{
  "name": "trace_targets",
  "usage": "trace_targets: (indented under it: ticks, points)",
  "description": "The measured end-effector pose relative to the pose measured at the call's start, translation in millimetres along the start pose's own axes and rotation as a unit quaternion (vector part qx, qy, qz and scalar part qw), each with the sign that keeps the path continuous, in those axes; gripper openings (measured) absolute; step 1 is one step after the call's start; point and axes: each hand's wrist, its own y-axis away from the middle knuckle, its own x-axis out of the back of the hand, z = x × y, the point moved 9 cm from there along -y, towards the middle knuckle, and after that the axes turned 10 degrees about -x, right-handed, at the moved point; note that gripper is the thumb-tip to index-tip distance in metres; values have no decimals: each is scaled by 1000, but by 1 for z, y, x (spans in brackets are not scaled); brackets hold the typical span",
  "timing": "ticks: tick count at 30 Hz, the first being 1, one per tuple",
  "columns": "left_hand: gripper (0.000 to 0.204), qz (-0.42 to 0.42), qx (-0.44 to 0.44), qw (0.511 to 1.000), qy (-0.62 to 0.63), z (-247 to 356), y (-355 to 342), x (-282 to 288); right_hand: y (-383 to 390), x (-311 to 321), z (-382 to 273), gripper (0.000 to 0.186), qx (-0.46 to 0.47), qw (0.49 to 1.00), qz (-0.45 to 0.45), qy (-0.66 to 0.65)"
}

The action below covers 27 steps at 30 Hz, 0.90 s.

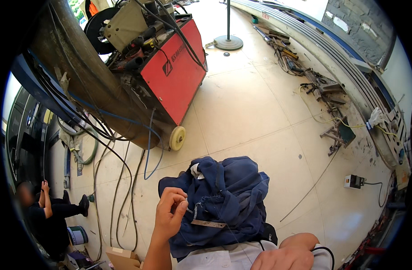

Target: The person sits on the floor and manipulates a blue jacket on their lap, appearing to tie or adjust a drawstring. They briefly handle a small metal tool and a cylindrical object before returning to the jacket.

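Bunched dark blue cloth (242,189) covers my lap, with a frayed, pale-threaded edge near its middle. A flat, narrow pale strip (208,223) lies across its folds. My left hand (171,211) is raised at the cloth's left side, fingers curled and thumb closed toward the index finger; anything between them is too small to make out. A thin line like a thread runs from near the strip down toward my right hand (284,258). That hand is low at the bottom edge, its back showing and its fingers mostly hidden.
A red welding-type machine (174,72) on wheels stands ahead left, with cables (125,198) trailing over the floor. A co-worker (46,216) sits at far left beside a dark vehicle (26,130). Tools and metal parts (322,90) line the right wall; a small power box (353,181) sits nearer.
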Motion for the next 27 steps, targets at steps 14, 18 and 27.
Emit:
trace_targets:
  ticks: [14, 18, 27]
  points:
    - [12, -183, 29, 978, -98, -7, -9, -58, 16, 7, -4, 18, 0, 999, 22, 38]
    - [19, -229, -6, 957, -176, -10, -7, -70, 14, 9, 7, 29, -56, 998, 28, -29]
    - [23, -314, -105, 900, -283, -12, -10, -92, 16, 6, 12, 20, -68, 995, -15, -71]
